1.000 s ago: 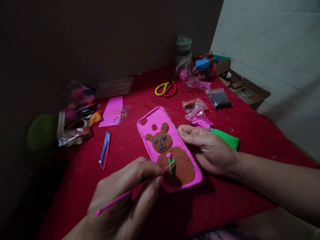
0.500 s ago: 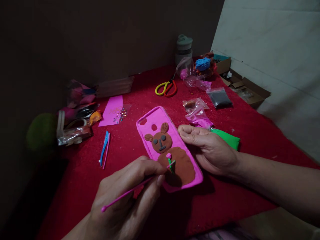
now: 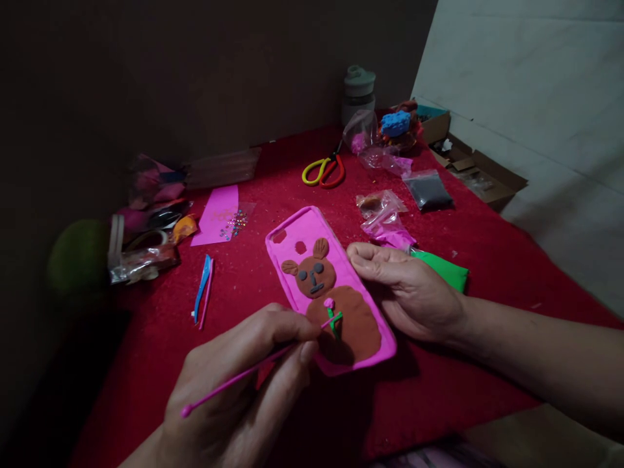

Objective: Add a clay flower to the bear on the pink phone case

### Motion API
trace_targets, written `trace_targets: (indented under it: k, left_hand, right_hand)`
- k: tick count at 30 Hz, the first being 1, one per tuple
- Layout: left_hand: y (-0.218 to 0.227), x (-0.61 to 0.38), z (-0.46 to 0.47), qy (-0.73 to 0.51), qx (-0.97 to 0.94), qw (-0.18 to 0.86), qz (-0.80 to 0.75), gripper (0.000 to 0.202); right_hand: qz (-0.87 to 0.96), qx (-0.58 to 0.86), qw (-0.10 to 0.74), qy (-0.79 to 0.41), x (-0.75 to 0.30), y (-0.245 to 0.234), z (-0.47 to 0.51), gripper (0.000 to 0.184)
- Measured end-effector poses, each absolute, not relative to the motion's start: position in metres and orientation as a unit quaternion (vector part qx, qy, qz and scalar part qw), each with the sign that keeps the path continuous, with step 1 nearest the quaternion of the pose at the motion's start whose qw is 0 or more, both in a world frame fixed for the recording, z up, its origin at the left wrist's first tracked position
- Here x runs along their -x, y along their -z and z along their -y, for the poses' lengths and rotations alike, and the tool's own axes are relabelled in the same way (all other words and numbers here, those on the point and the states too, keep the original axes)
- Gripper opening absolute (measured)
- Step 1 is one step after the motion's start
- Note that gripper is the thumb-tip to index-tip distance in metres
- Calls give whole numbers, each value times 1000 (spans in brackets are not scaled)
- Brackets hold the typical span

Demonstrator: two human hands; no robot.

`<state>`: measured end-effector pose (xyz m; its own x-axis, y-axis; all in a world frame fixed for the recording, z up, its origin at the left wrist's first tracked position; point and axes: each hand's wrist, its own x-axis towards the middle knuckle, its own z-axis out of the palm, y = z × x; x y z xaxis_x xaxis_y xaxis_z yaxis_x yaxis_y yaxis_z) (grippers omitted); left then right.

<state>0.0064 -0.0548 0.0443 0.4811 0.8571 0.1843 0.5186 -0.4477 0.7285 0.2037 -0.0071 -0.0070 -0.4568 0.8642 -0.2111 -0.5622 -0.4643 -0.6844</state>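
My right hand grips a pink phone case by its right edge, tilted above the cloth. On the case is a brown clay bear with grey eyes, nose and mouth. A small pink clay flower with a green stem and leaf lies on the bear's belly. Between the thumb and fingers of my left hand is a thin pink modelling tool. Its tip touches the green leaf; its ball end points toward me.
A blue tool and a pink stick lie at the left. Scissors, a bottle and bags of clay stand farther back. A green packet is behind my right hand; gems rest by pink paper.
My left hand has shifted slightly left and the modelling tool's ball end has swung a little left and down. The case and my right hand look almost still.
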Motion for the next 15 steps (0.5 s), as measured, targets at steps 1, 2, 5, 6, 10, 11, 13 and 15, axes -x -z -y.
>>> trace_targets:
  k: [1,2,5,6,10,11,13,15]
  left_hand:
    - [-43,-6,55,-273,-806,304,-428,20]
    - [-43,-6,56,-268,-807,304,-428,19]
    - [-40,-4,57,-263,-808,310,-426,19]
    - [-39,-4,58,-262,-808,314,-425,19]
    - [-38,-3,59,-258,-804,320,-429,19]
    - [-38,-3,60,-257,-806,320,-427,19]
    - [-38,-3,60,-257,-807,315,-427,18]
    - [-38,-3,60,-255,-806,314,-432,17]
  right_hand:
    - [272,278,439,-810,-204,7,7,29]
    - [272,280,439,-810,-204,7,7,30]
    - [272,278,439,-810,-205,7,8,28]
    - [270,277,439,-811,-205,7,8,27]
    - [267,272,440,-813,-204,7,8,24]
    - [268,273,440,-813,-204,7,8,24]
    - [269,274,441,-811,-203,6,9,24]
    - [269,275,441,-811,-202,5,9,26]
